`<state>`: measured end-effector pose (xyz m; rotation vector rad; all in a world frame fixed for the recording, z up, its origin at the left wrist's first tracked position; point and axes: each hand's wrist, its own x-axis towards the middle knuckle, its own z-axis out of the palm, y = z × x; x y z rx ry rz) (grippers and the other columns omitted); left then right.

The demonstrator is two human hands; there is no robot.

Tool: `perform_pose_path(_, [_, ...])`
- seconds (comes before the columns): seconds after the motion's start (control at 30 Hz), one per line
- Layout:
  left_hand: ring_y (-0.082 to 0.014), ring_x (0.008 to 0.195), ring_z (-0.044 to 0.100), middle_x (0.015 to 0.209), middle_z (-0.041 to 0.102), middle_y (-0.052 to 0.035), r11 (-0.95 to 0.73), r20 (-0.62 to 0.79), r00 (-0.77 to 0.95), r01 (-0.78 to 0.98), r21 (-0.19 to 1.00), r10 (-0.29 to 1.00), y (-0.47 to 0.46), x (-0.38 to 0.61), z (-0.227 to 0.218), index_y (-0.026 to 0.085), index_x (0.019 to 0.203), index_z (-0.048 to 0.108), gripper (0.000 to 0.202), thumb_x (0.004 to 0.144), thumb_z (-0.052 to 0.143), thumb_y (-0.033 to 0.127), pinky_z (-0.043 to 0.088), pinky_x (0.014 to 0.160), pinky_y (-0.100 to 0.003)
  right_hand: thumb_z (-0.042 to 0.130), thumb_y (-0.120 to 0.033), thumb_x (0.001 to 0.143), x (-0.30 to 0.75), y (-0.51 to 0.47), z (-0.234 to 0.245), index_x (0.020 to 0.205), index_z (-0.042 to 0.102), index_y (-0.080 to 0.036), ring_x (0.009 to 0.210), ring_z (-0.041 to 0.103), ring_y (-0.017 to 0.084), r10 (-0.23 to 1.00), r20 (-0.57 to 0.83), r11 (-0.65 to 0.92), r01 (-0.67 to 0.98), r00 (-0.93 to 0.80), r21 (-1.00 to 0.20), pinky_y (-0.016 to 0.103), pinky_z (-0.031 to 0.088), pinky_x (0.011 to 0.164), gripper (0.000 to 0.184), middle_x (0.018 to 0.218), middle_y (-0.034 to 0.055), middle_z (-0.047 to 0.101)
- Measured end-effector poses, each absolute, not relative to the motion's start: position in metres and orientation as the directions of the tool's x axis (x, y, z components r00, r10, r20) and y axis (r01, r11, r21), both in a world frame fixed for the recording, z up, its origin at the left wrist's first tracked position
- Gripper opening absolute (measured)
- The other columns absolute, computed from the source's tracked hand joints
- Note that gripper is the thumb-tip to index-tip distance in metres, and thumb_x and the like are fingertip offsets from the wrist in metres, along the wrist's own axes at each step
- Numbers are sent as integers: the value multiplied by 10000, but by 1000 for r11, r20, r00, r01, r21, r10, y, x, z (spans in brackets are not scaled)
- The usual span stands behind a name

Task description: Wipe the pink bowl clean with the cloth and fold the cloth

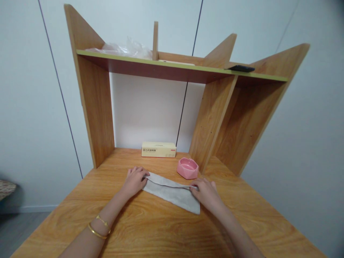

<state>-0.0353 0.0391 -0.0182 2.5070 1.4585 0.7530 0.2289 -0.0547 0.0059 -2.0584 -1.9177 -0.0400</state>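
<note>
A grey cloth [172, 193] lies folded into a long strip on the wooden desk [161, 233], slanting from upper left to lower right. My left hand [134, 180] pinches the cloth's left end, fingers closed on the top edge. At the right end my right hand [205, 192] grips the upper corner with its fingers curled over it. Two gold bangles [100, 228] circle my left wrist.
A pink bowl [187, 167] stands just behind the cloth's right half. A pale yellow box [158, 149] sits at the back of the desk. The wooden hutch [215, 118] rises behind, with a plastic bag [126, 49] and a dark flat object [241, 68] on its shelf.
</note>
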Motion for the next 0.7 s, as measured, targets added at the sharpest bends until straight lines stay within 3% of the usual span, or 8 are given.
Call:
perform_pose_path(0.17, [-240, 915, 462, 940, 630, -51, -466, 460, 271, 796, 387, 845, 42, -37, -11, 246, 877, 658, 205, 812, 466, 278, 287, 797, -368, 446, -286, 808, 238, -55, 18, 788, 683, -241, 873, 539, 227, 930, 344, -43, 966, 133, -256, 308, 274, 725, 243, 880, 47, 663])
perform_pose_path(0.33, [-241, 930, 452, 982, 617, -49, -479, 538, 262, 819, 316, 801, 36, -37, -3, 240, 862, 642, 183, 792, 475, 267, 270, 808, -374, 462, -312, 792, 239, -61, 23, 762, 669, -242, 823, 536, 216, 916, 379, -26, 964, 129, -266, 309, 258, 704, 221, 839, 31, 661])
perform_pose_path(0.6, [-227, 886, 465, 862, 618, -50, -554, 434, 428, 803, 220, 793, 31, -35, -3, 205, 646, 623, 177, 716, 463, 174, 273, 776, -361, 565, -297, 727, 227, -80, 11, 674, 655, -247, 842, 539, 222, 994, 111, 19, 969, 9, -248, 310, 250, 724, 116, 779, 18, 663])
perform_pose_path(0.7, [-219, 874, 471, 848, 621, -51, -556, 390, 447, 798, 232, 805, 31, -35, -4, 198, 592, 621, 216, 710, 446, 154, 275, 773, -363, 505, -410, 778, 226, -81, 11, 617, 639, -226, 788, 558, 210, 999, 49, 6, 961, 8, -275, 305, 258, 703, 279, 743, 24, 664])
